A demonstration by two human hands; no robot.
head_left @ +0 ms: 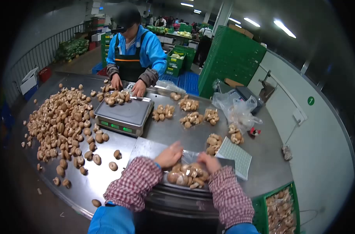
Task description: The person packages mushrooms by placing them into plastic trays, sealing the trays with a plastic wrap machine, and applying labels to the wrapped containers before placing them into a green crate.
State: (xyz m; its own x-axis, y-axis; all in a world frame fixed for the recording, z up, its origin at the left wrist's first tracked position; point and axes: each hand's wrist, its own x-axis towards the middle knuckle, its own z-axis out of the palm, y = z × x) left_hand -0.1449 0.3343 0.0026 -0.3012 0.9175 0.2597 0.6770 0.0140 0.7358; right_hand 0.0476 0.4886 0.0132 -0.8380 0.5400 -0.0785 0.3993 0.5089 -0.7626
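Observation:
A clear plastic bag of shiitake mushrooms point(187, 175) lies in front of me at the near edge of the metal table. My left hand point(169, 155) is over the bag's upper left side, its fingers smeared by motion. At the bag's upper right, my right hand point(209, 162) has its fingers curled on the plastic. A flat metal plate point(146, 148) shows beyond my left hand. Just right of my right hand lie a white gridded sheet point(235, 156) and another pack of mushrooms point(214, 144).
A large heap of loose shiitake point(62, 121) covers the table's left side. Across from me, a person in blue point(132, 50) handles mushrooms on a digital scale point(124, 113). Several packs point(189, 104) sit mid-table. A green crate point(260, 206) of bagged mushrooms stands at lower right.

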